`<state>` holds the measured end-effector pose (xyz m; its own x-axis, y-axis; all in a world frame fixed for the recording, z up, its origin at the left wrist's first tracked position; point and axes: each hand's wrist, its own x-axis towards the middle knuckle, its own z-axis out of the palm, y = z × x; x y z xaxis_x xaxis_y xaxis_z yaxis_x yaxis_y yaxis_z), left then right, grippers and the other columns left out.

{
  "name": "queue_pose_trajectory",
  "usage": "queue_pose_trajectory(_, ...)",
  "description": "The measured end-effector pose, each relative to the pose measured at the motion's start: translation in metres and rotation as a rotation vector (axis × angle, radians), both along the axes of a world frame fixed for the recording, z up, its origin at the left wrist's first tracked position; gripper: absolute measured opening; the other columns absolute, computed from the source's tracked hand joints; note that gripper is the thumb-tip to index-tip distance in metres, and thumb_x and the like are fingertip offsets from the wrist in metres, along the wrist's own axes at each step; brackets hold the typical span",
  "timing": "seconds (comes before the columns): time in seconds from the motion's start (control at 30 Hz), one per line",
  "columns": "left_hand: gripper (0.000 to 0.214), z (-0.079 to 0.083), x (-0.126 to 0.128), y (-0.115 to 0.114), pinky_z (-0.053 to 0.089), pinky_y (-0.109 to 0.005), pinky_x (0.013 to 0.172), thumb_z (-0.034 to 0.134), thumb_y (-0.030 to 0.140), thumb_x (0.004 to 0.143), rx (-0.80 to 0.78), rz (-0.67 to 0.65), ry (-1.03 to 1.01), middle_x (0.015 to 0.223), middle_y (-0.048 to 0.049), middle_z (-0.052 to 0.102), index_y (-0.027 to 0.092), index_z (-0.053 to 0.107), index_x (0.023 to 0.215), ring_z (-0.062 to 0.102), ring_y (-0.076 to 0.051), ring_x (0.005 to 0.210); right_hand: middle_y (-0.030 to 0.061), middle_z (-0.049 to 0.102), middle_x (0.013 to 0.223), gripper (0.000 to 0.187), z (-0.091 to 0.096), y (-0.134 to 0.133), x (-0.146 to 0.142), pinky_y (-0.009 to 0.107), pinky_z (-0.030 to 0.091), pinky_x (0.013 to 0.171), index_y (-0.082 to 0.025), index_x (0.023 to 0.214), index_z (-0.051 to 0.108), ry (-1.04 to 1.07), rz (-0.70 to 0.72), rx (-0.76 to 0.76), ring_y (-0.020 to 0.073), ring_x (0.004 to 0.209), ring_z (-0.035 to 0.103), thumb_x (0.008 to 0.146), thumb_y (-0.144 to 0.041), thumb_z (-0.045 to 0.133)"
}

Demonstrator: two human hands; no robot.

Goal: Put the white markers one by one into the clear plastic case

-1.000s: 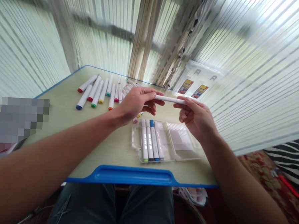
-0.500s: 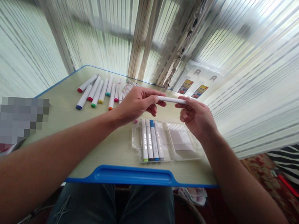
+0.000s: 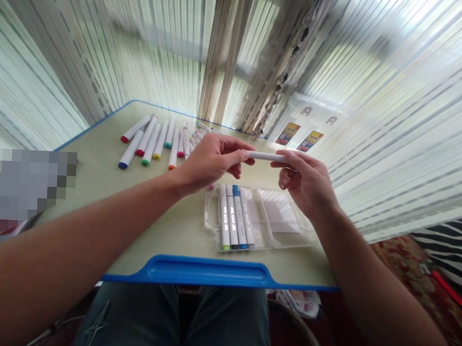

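A white marker (image 3: pixel 268 156) is held level in the air, one end in each hand. My left hand (image 3: pixel 220 159) pinches its left end between thumb and fingers. At the right end, my right hand (image 3: pixel 306 179) grips it the same way; both tips are covered by fingers. Below the hands lies an open clear plastic case (image 3: pixel 264 242) with several markers (image 3: pixel 234 217) side by side in its left half. The case's right half (image 3: pixel 283 212) holds no marker. Beyond my left hand, several loose white markers (image 3: pixel 151 143) with coloured ends lie on the table.
The pale table (image 3: pixel 143 225) has a blue rim with a pen groove (image 3: pixel 208 271) at the near edge. A clear plastic box with two labels (image 3: pixel 298 135) stands at the back right, against striped curtains (image 3: pixel 163 50). A pixelated patch covers the left edge.
Both hands keep hold of the marker and have barely moved. The view has shifted very slightly; the case and loose markers stay in place.
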<state>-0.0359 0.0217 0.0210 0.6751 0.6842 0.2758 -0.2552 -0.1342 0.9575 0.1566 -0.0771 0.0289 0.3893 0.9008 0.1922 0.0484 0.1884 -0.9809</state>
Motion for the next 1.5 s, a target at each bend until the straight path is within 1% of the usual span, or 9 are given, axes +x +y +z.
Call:
queue_pose_trajectory(0.13,0.013,0.001,0.001,0.000,0.055,-0.025,0.055,0.070,0.015,0.085,0.059,0.026,0.022,0.080,-0.0094,0.074,0.009,0.076,0.094,0.059,-0.009,0.056,0.0022,0.074,0.070,0.021,0.000,-0.001,-0.003,0.022,0.038,0.038,-0.019,0.083,0.077,-0.044,0.011,0.008,0.0055,0.040,0.047,0.075,-0.038,0.084)
queue_pose_trajectory(0.3,0.008,0.000,0.001,-0.001,0.050,-0.023,0.050,0.075,0.016,0.081,0.117,0.056,0.071,0.069,-0.0056,0.069,0.010,0.071,0.082,0.060,-0.009,0.054,0.0025,0.073,0.067,0.019,-0.006,-0.001,-0.004,0.022,0.037,0.039,-0.018,0.083,0.079,-0.090,0.038,0.047,0.0054,0.041,0.049,0.074,-0.031,0.087)
queue_pose_trajectory(0.43,0.015,-0.001,0.001,-0.004,0.048,-0.022,0.049,0.078,0.021,0.079,0.174,0.062,0.117,0.067,-0.0037,0.066,0.012,0.066,0.076,0.060,-0.010,0.054,0.0012,0.071,0.065,0.023,-0.010,-0.001,-0.002,0.022,0.038,0.039,-0.017,0.084,0.079,-0.200,0.057,0.086,0.0066,0.041,0.051,0.071,-0.034,0.089)
queue_pose_trajectory(0.63,0.031,-0.008,0.002,-0.003,0.044,-0.022,0.051,0.084,0.037,0.075,0.304,0.040,0.164,0.068,-0.0051,0.068,0.013,0.065,0.075,0.060,-0.012,0.059,-0.0022,0.061,0.051,0.036,-0.008,-0.005,-0.007,0.022,0.037,0.038,-0.017,0.072,0.073,-0.391,-0.013,0.057,0.0092,0.041,0.051,0.062,-0.044,0.093)
queue_pose_trajectory(0.77,0.034,-0.010,0.003,-0.002,0.043,-0.022,0.052,0.085,0.040,0.074,0.313,0.032,0.148,0.070,-0.0051,0.068,0.013,0.065,0.075,0.059,-0.012,0.061,-0.0024,0.060,0.051,0.039,-0.006,-0.007,-0.008,0.022,0.036,0.038,-0.018,0.069,0.069,-0.437,-0.031,0.050,0.0089,0.041,0.050,0.060,-0.047,0.094)
queue_pose_trajectory(0.9,0.030,-0.011,0.003,-0.002,0.042,-0.022,0.050,0.084,0.037,0.076,0.281,0.020,0.126,0.070,-0.0040,0.067,0.013,0.064,0.076,0.058,-0.010,0.058,-0.0029,0.060,0.052,0.039,-0.007,-0.006,-0.007,0.022,0.036,0.038,-0.019,0.069,0.069,-0.421,-0.024,0.051,0.0089,0.041,0.050,0.061,-0.048,0.093)
queue_pose_trajectory(1.1,0.009,-0.007,0.005,0.000,0.048,-0.024,0.049,0.071,0.020,0.088,0.211,0.070,0.093,0.078,-0.0060,0.069,0.012,0.068,0.091,0.057,-0.009,0.053,-0.0003,0.067,0.062,0.029,-0.007,-0.004,-0.005,0.024,0.038,0.040,-0.018,0.076,0.075,-0.317,0.006,0.093,0.0079,0.043,0.051,0.070,-0.043,0.089)
queue_pose_trajectory(1.3,0.010,-0.003,0.006,0.000,0.053,-0.024,0.053,0.057,0.011,0.093,-0.048,0.095,0.014,0.076,-0.0033,0.064,0.013,0.066,0.095,0.057,-0.009,0.056,0.0026,0.075,0.077,0.026,-0.002,-0.003,-0.007,0.025,0.037,0.040,-0.022,0.093,0.079,-0.123,0.029,0.065,0.0067,0.043,0.048,0.077,-0.042,0.083)
queue_pose_trajectory(1.5,0.018,-0.001,0.005,0.001,0.052,-0.026,0.055,0.050,0.011,0.095,-0.244,0.050,-0.056,0.082,-0.0065,0.068,0.011,0.067,0.097,0.059,-0.010,0.056,0.0044,0.075,0.088,0.028,0.002,-0.005,-0.008,0.027,0.039,0.041,-0.024,0.099,0.077,-0.091,0.041,0.065,0.0080,0.045,0.047,0.087,-0.048,0.071)
